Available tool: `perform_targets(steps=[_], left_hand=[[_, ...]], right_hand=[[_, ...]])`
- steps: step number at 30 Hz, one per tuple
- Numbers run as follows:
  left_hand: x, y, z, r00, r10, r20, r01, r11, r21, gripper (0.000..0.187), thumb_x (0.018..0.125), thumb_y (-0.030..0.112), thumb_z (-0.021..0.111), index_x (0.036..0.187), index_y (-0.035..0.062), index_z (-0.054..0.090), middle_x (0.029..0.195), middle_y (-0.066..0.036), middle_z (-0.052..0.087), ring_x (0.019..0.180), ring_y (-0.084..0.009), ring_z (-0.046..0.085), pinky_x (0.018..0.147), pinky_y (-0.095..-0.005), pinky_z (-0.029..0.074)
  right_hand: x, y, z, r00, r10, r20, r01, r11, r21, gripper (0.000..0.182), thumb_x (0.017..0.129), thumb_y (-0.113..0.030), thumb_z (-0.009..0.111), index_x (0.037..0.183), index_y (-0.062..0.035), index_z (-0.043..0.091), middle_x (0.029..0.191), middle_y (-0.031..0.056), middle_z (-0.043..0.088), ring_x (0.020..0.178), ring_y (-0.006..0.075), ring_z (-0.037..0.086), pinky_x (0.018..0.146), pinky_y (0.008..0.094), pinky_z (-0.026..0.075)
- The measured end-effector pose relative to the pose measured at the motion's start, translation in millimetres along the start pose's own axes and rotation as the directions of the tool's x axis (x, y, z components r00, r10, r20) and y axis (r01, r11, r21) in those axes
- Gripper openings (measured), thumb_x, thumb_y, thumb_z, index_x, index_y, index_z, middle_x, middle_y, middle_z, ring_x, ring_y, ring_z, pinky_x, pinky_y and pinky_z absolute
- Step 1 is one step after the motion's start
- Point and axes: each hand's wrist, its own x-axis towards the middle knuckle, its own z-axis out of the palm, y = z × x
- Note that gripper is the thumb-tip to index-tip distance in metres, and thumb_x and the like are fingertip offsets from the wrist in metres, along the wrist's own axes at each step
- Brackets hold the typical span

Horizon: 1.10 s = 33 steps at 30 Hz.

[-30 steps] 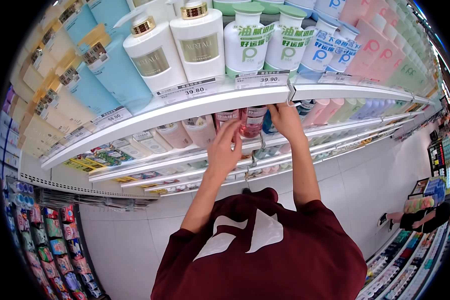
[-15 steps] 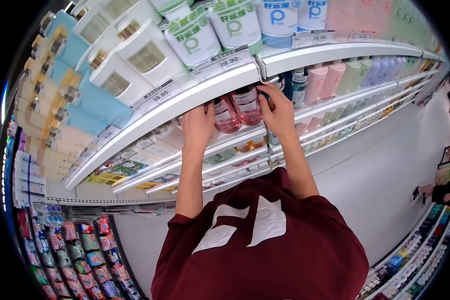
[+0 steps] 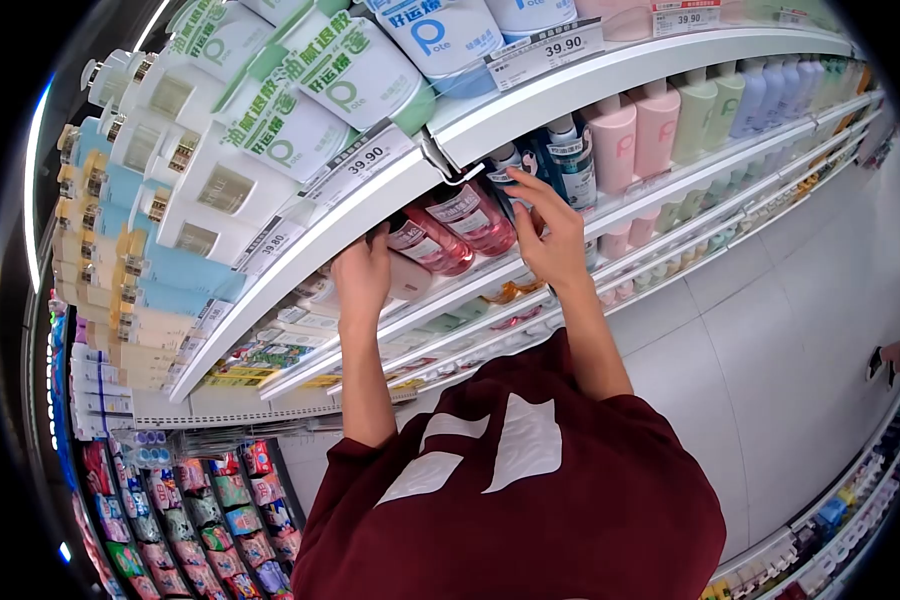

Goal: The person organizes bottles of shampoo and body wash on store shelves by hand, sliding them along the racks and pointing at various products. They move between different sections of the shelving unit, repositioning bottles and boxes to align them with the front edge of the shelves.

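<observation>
Two clear pink bottles (image 3: pixel 480 226) with dark tops lean side by side on the shelf below the top one. To their left is my left hand (image 3: pixel 363 275), reaching up beneath the shelf lip next to a pale pink bottle (image 3: pixel 408 277); its fingertips are partly hidden. My right hand (image 3: pixel 554 238) is on the other side of the pink bottles, thumb and fingers apart. Its fingertips are right at the front of a dark blue bottle (image 3: pixel 507 160). Another dark blue bottle (image 3: pixel 574 170) with a label stands just beyond that hand.
Above my hands runs the white top shelf edge (image 3: pixel 320 210) with price tags and a metal hook (image 3: pixel 448 172). White-and-green pouches (image 3: pixel 355 70) stand on it. Pink pump bottles (image 3: pixel 657 125) line the shelf at right. Lower shelves hold more bottles; tiled floor (image 3: pixel 690 390) lies at right.
My right hand has moved off the pink bottle to the dark blue bottle at its right. My left hand has drawn away leftward from the pink bottles. The view has shifted.
</observation>
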Motion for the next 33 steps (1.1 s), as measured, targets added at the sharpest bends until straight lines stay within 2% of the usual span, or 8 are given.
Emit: perform_targets(steps=[17,23,24,25,27,29,30,33], left_hand=[[-1.4,1.5,-2.2,0.985,0.171,-0.014,-0.168,0.976,0.139,0.031,0.097,0.016,0.066,0.122,-0.0007,0.066,0.113,-0.028,0.068,0.102,-0.0484,0.063,0.091,-0.0484,0.049],[-0.2,13.9,-1.0,0.999,0.028,0.021,-0.029,0.999,0.031,0.030,0.099,0.010,0.063,0.124,-0.0059,0.064,0.111,-0.025,0.071,0.098,-0.0328,0.069,0.087,-0.0395,0.052],[-1.4,15.2,-1.1,0.979,-0.188,0.073,0.189,0.982,-0.001,0.030,0.099,0.008,0.062,0.126,-0.0049,0.064,0.107,-0.020,0.070,0.092,-0.0258,0.067,0.078,-0.0353,0.053],[-9.0,15.2,1.7,0.979,-0.183,0.091,0.183,0.983,0.004,0.030,0.099,0.008,0.062,0.126,-0.0049,0.064,0.107,-0.020,0.070,0.092,-0.0258,0.067,0.078,-0.0353,0.053],[-30.7,13.7,16.0,0.938,0.134,-0.319,-0.107,0.989,0.100,0.020,0.096,0.006,0.063,0.113,-0.0024,0.069,0.096,-0.015,0.065,0.086,-0.0194,0.061,0.075,-0.0302,0.049],[-45.1,18.8,36.3,0.831,0.433,-0.349,-0.484,0.872,-0.071,0.010,0.095,0.002,0.061,0.101,-0.0037,0.067,0.096,-0.013,0.063,0.089,-0.0241,0.060,0.076,-0.0314,0.048],[-57.1,25.9,48.1,0.800,0.551,-0.239,-0.586,0.803,-0.109,0.006,0.093,-0.003,0.057,0.093,-0.0039,0.064,0.099,-0.015,0.064,0.092,-0.0267,0.060,0.078,-0.0325,0.049],[-87.1,73.4,89.5,0.844,0.519,0.135,-0.434,0.809,-0.397,0.014,0.085,-0.009,0.057,0.093,-0.0040,0.067,0.100,-0.015,0.064,0.084,-0.0224,0.061,0.068,-0.0295,0.048]], right_hand=[[-10.8,35.1,-38.8,0.984,0.065,-0.163,-0.042,0.989,0.144,0.022,0.086,0.011,0.062,0.102,0.0006,0.072,0.124,0.0127,0.072,0.061,0.0056,0.057,0.055,0.0206,0.044],[-16.6,52.6,-78.8,0.953,0.046,-0.301,-0.043,0.999,0.016,0.021,0.085,0.009,0.064,0.102,-0.0004,0.071,0.121,0.0117,0.073,0.061,0.0084,0.060,0.053,0.0213,0.045],[-22.9,62.8,-86.5,0.933,0.016,-0.360,-0.025,0.999,-0.021,0.020,0.085,0.008,0.064,0.102,0.0000,0.071,0.121,0.0126,0.072,0.062,0.0082,0.059,0.053,0.0212,0.045],[-32.2,71.4,-97.3,0.929,0.027,-0.369,-0.040,0.999,-0.028,0.020,0.085,0.008,0.064,0.102,0.0000,0.071,0.121,0.0126,0.072,0.062,0.0082,0.059,0.053,0.0212,0.045],[-52.7,90.6,-124.5,0.860,0.082,-0.504,-0.142,0.986,-0.082,0.022,0.086,0.007,0.065,0.106,-0.0002,0.071,0.122,0.0126,0.072,0.061,0.0082,0.057,0.054,0.0217,0.045],[-78.8,110.9,-149.8,0.821,0.157,-0.550,-0.278,0.950,-0.145,0.025,0.086,0.007,0.065,0.109,-0.0008,0.070,0.124,0.0124,0.071,0.061,0.0081,0.056,0.055,0.0219,0.045],[-90.7,119.1,-158.7,0.780,0.217,-0.587,-0.389,0.903,-0.183,0.028,0.086,0.007,0.065,0.113,-0.0013,0.070,0.126,0.0122,0.070,0.060,0.0080,0.055,0.057,0.0221,0.045],[-122.3,131.6,-180.6,0.726,0.320,-0.609,-0.505,0.849,-0.156,0.033,0.086,0.007,0.066,0.118,-0.0016,0.068,0.131,0.0117,0.067,0.061,0.0081,0.054,0.058,0.0223,0.045]])
